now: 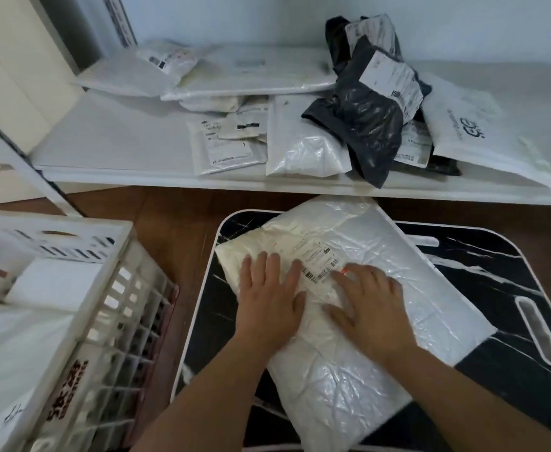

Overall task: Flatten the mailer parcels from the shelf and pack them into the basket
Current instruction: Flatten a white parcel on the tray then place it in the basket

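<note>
Parcel: white mailer parcel [349,288] lies on the black marbled bench [496,272], long axis running diagonally from near centre to far right.
Hands: left hand [269,298] and right hand [368,305] rest side by side, fingers straight, palms flat on its near-middle, gripping nothing.
Basket: white slatted basket [104,305] sits left, nearer the left hand; white mailers [52,282] already inside.
Shelf: the shelf [121,141] beyond holds more white mailers and a crumpled black mailer [365,125].
</note>
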`<act>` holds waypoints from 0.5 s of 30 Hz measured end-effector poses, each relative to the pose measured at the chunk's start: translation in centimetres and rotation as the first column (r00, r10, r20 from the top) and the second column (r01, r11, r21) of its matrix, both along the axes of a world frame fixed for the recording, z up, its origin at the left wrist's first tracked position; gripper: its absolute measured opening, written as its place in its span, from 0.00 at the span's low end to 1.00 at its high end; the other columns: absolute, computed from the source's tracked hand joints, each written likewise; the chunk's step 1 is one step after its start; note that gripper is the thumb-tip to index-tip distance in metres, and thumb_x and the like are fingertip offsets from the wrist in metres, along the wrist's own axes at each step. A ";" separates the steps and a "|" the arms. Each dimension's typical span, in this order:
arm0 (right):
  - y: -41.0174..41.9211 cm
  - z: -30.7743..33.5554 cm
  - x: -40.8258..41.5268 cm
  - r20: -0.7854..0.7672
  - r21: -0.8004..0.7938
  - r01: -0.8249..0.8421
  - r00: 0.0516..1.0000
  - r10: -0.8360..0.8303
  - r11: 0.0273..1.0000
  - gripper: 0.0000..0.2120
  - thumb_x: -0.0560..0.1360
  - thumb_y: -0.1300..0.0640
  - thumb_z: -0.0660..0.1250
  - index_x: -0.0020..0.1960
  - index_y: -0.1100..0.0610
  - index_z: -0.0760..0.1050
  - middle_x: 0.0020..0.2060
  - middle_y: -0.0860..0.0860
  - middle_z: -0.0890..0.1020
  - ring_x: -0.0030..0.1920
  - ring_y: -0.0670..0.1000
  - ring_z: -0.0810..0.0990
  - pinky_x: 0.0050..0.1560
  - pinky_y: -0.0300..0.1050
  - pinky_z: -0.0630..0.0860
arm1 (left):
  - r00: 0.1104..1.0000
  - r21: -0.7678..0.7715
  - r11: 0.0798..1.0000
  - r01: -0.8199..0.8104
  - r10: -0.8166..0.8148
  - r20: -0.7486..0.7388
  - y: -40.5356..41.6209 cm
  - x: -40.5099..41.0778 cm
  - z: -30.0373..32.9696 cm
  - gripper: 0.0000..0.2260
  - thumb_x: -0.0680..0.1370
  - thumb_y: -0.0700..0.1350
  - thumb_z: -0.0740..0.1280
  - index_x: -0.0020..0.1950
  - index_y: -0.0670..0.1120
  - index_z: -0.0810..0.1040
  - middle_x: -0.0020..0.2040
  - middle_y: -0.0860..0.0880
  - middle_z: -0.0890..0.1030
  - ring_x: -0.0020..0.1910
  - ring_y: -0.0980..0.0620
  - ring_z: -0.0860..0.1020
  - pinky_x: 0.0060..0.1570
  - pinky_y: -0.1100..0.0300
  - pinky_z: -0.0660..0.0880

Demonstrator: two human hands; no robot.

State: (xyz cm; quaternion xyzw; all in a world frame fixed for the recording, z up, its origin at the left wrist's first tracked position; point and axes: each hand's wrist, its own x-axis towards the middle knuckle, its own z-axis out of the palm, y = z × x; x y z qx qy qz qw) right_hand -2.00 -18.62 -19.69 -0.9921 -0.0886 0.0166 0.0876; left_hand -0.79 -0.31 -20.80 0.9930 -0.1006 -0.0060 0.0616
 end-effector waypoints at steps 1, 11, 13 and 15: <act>-0.5 -0.1 0.8 -0.039 -0.059 0.051 0.998 -0.053 0.997 0.35 0.73 0.29 0.49 0.75 0.44 0.60 0.74 0.56 0.62 0.73 0.62 0.59 0.68 0.63 0.59 | 1.000 0.037 0.999 -0.005 0.005 -0.026 0.1 0.5 0.0 0.27 0.78 0.61 0.48 0.76 0.54 0.58 0.76 0.38 0.58 0.74 0.34 0.55 0.72 0.38 0.47; -1.9 -1.9 1.8 -0.340 -0.222 0.035 0.934 -0.111 0.974 0.42 0.62 0.18 0.31 0.69 0.35 0.22 0.69 0.47 0.20 0.69 0.56 0.19 0.65 0.78 0.36 | 0.989 0.071 0.997 0.010 0.001 -0.147 1.0 1.6 -2.3 0.32 0.73 0.74 0.38 0.72 0.65 0.30 0.75 0.49 0.27 0.72 0.39 0.26 0.67 0.32 0.31; -1.9 -2.1 1.9 -0.314 -0.229 0.041 0.943 -0.113 0.973 0.40 0.63 0.20 0.30 0.69 0.35 0.21 0.69 0.47 0.20 0.69 0.56 0.19 0.65 0.78 0.37 | 0.992 0.059 0.998 0.004 0.004 -0.126 0.9 1.8 -2.4 0.32 0.73 0.74 0.39 0.74 0.65 0.33 0.76 0.49 0.29 0.72 0.40 0.26 0.67 0.32 0.31; -1.9 -2.2 1.9 -0.309 -0.237 0.048 0.943 -0.122 0.970 0.39 0.64 0.20 0.30 0.68 0.35 0.21 0.69 0.47 0.20 0.69 0.56 0.19 0.65 0.78 0.36 | 0.993 0.045 0.999 -0.005 0.010 -0.118 0.9 1.9 -2.5 0.33 0.73 0.74 0.39 0.75 0.65 0.35 0.76 0.50 0.30 0.73 0.40 0.27 0.67 0.32 0.32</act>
